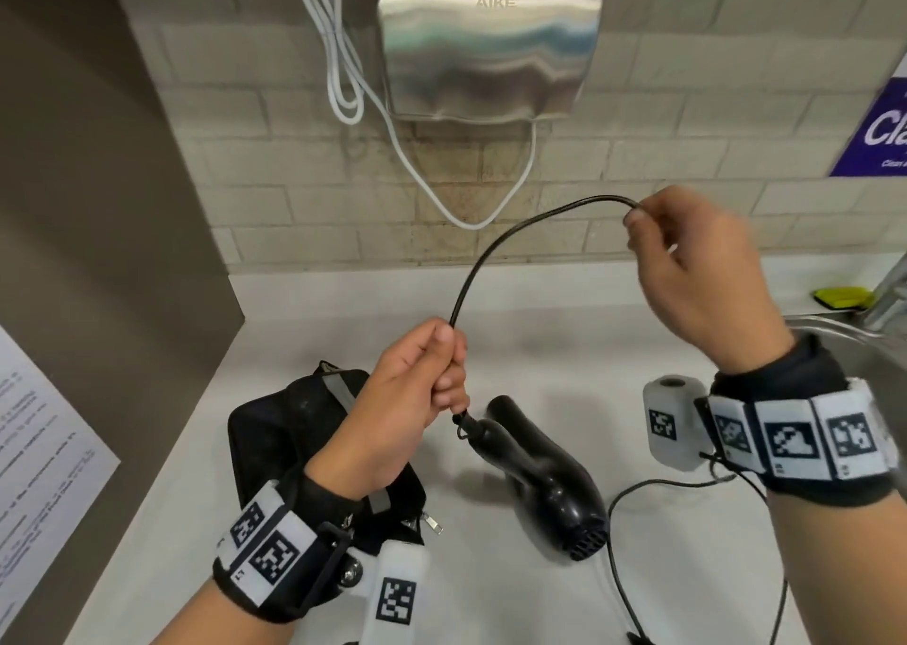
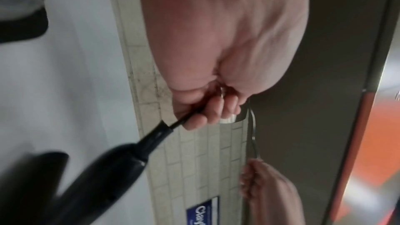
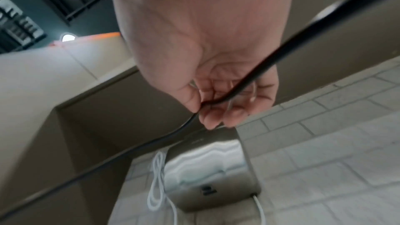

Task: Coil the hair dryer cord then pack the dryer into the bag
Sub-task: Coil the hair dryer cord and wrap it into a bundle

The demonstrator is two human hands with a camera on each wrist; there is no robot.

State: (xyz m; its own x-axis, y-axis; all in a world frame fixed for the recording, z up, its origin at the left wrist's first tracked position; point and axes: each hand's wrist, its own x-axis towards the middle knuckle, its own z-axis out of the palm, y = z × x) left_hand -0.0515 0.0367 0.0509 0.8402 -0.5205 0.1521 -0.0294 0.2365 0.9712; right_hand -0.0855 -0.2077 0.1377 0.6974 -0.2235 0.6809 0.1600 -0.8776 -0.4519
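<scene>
clearly the coiling is only at its beginning. at the lower left of the head view the black bag lies on the white counter, partly under the left wrist. just right of it, near the centre, the left hand is closed in a fist around the cord, very close to where it leaves the handle of the hair dryer. the dryer lies on the counter in the lower middle, its handle end pointing up toward this fist. from the fist the cord rises in one arc to the upper right, where the right hand pinches it between thumb and fingertips. the remaining cord hangs down behind the right wrist and trails loose over the counter at the lower right.

i judge that no loop is made yet. the next move probably calls for bringing the right hand's pinch to the left fist, so the arc closes into a first loop, then sliding along the loose part again. the bag waits for later.
</scene>
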